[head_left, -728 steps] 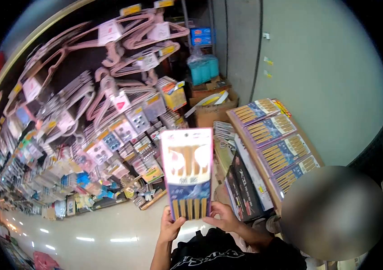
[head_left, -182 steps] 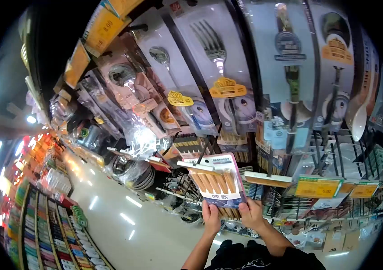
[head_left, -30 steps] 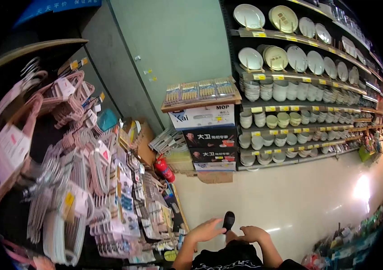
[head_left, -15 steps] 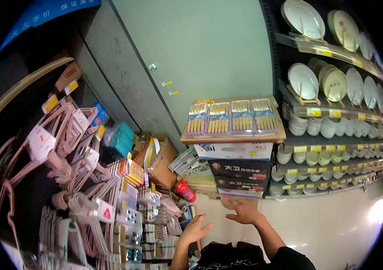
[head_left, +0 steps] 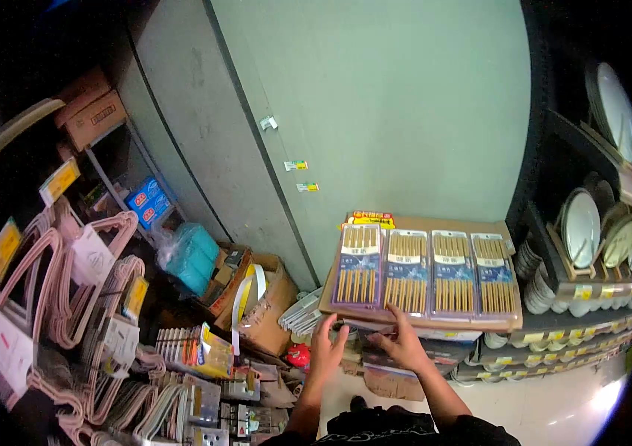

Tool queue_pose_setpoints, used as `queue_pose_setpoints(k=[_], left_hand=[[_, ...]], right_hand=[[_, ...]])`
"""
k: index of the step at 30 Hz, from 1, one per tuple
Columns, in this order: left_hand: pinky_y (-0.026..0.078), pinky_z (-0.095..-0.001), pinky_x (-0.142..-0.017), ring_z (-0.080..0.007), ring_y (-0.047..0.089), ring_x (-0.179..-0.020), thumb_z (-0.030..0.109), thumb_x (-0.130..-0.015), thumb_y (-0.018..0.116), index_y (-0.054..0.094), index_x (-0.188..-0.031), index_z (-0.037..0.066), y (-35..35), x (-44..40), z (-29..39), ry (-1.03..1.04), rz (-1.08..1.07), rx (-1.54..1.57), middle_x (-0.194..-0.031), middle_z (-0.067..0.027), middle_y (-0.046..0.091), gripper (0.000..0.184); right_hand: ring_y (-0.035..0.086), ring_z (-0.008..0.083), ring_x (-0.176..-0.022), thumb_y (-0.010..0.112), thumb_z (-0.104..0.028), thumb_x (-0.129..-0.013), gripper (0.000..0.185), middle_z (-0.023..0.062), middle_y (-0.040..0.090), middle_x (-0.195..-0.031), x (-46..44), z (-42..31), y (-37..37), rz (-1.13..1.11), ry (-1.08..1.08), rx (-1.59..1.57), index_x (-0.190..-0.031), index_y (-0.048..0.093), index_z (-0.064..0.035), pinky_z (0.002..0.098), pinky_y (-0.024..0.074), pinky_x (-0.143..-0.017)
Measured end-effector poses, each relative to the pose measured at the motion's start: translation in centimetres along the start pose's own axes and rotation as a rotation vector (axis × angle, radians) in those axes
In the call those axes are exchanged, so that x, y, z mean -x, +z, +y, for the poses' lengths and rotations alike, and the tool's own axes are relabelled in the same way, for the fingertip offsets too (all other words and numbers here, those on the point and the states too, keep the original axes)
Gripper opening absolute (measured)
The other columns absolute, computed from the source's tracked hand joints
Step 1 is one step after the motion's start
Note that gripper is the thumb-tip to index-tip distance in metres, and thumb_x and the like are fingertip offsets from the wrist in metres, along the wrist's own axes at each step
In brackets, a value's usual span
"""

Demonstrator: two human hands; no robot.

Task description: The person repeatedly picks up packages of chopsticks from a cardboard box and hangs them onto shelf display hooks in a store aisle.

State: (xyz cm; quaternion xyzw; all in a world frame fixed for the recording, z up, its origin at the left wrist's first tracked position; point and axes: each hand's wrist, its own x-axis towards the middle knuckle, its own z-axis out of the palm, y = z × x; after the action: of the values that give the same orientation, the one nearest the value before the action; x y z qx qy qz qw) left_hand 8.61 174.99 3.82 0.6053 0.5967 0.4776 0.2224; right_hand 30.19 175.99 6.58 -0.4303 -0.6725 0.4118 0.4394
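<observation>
Four packs of chopsticks lie side by side on a cardboard-topped stack of boxes; the leftmost pack is nearest to my hands, and the second pack sits right of it. My left hand is just off the front left corner of the stack, fingers apart and holding nothing. My right hand is raised in front of the stack's front edge, its fingers spread and empty, with the fingertips near the lower end of the second pack.
Pink hangers hang on the left. An open carton and a bagged turquoise item stand behind them. A red object is low beside the stack. Shelves with plates and bowls rise on the right.
The view has come closer to the stack, which now stands larger before me. Both hands have moved up to its front edge. The chopstick pack held in the older frames is gone from my hands.
</observation>
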Motion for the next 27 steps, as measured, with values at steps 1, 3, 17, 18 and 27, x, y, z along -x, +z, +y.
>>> queue_pose_setpoints(k=[1, 3, 17, 18, 27], left_hand=[[0.039, -0.0443, -0.099, -0.0334, 0.053, -0.115, 0.039, -0.093, 0.057, 0.048, -0.132, 0.0, 0.6, -2.8, 0.4, 0.013, 0.091, -0.103, -0.122, -0.0186, 0.058, 0.055], [0.036, -0.0477, -0.101, -0.0387, 0.047, -0.119, 0.043, -0.094, 0.052, 0.05, -0.129, -0.001, 2.6, -6.9, -2.1, -0.014, 0.207, -0.2, -0.122, -0.021, 0.056, 0.056], [0.035, -0.0431, -0.102, -0.0389, 0.047, -0.12, 0.023, -0.095, 0.053, 0.047, -0.128, -0.004, 7.0, -5.5, 6.7, -0.069, 0.372, -0.194, -0.126, -0.0251, 0.051, 0.042], [0.036, -0.0424, -0.101, -0.0386, 0.048, -0.119, 0.022, -0.095, 0.052, 0.047, -0.128, -0.003, 7.4, -5.2, 7.7, -0.062, 0.414, -0.123, -0.126, -0.0255, 0.051, 0.041], [0.049, -0.0292, -0.085, -0.0197, 0.056, -0.108, -0.003, -0.088, 0.061, 0.052, -0.097, 0.002, 7.3, 7.8, 15.3, -0.109, 0.973, 0.504, -0.131, -0.0172, 0.051, 0.013]], right_hand=[[0.06, 0.0266, -0.104, 0.067, -0.01, -0.085, 0.078, 0.0247, 0.055, -0.119, -1.5, -1.2, -0.6, -0.105, 0.186, -0.213, -0.145, 0.019, 0.0042, 0.0339, 0.048, -0.087], [0.056, 0.0311, -0.112, 0.067, -0.01, -0.084, 0.082, 0.027, 0.049, -0.126, -4.3, 1.6, 0.2, -0.048, 0.074, -0.167, -0.144, 0.014, 0.0076, 0.0338, 0.0452, -0.093], [0.056, 0.0189, -0.109, 0.073, -0.006, -0.079, 0.085, 0.0243, 0.006, -0.155, -6.2, 3.5, -2.4, -0.385, 0.019, -0.415, -0.145, 0.02, 0.0038, 0.0278, 0.0496, -0.082], [0.06, 0.0159, -0.103, 0.073, -0.004, -0.079, 0.084, 0.0228, 0.008, -0.156, -6.1, 3.1, -2.9, -0.421, 0.069, -0.483, -0.145, 0.02, 0.0031, 0.026, 0.0517, -0.077], [0.055, 0.0207, -0.108, 0.06, -0.006, -0.088, 0.081, 0.0213, 0.024, -0.151, 0.6, 2.7, -2.9, -0.707, -0.008, -0.776, -0.149, 0.006, -0.0023, 0.0325, 0.049, -0.086]])
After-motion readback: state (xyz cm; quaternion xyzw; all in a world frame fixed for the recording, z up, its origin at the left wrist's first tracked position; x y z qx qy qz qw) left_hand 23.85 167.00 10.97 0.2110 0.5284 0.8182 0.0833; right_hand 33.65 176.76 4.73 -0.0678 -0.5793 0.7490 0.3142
